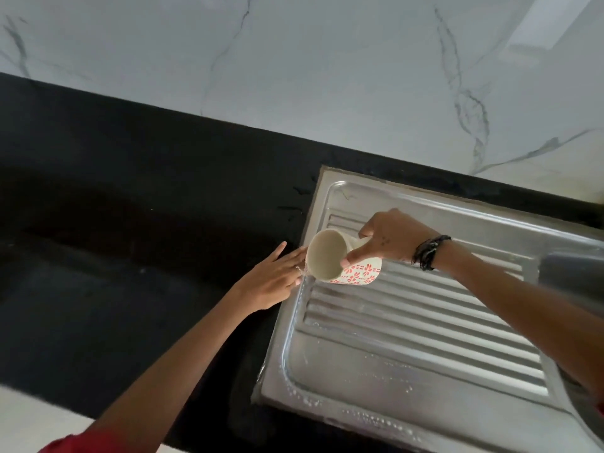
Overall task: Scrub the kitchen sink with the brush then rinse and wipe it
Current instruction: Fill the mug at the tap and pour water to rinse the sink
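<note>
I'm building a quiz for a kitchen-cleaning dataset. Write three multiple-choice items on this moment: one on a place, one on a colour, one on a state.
1. Where is the mug held?
A. Over the left end of the ribbed drainboard
B. On the black counter
C. Inside the sink bowl

2. What colour is the mug's pattern?
A. Blue
B. Red
C. Green

3. How is the left hand?
A. Gripping a brush
B. Closed in a fist
C. Open, fingers straight, at the drainboard's edge

Answers:
1 A: the right hand holds it tilted above the ridges.
2 B: red flowers on white.
3 C: straight fingers hold nothing.
</note>
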A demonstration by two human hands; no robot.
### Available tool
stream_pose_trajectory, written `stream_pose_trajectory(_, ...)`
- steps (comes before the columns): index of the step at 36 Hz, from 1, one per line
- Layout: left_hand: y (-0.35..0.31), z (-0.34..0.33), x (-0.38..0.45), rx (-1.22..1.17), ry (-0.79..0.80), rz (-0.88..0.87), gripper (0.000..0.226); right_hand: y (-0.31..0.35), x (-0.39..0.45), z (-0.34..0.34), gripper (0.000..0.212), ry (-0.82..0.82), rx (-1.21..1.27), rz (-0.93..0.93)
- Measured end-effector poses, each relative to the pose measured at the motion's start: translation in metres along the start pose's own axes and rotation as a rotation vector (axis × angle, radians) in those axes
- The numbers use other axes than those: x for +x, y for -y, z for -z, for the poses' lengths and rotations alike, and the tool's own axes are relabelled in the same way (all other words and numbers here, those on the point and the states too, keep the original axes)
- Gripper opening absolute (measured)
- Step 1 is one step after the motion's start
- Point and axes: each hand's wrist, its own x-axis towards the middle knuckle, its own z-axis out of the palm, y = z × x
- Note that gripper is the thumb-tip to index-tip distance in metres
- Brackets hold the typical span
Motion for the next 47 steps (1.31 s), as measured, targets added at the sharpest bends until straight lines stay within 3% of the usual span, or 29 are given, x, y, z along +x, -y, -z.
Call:
stream_pose_trajectory(8,-0.018,-0.005,-0.039,0.004,0.094,0.031,0.047,0.014,-0.032,-0.017,0.069,0.011,-0.089,0.097)
stream_pose_trajectory(20,-0.058,-0.033,-0.092,0.048,0.055,0.088,0.042,0.030,-0.071,-0.046,0.072,0.032,-0.142,0.165)
stream_pose_trajectory(28,-0.081,-0.033,-0.116,-0.075,0.068,0.155,0.046,0.035,-0.094,-0.060,0.071,0.037,-0.148,0.212)
stream_pose_trajectory(47,-0.139,-0.038,-0.122,-0.200,0.123,0.146,0.056,-0.004,-0.149,-0.076,0.078,0.050,-0.093,0.099)
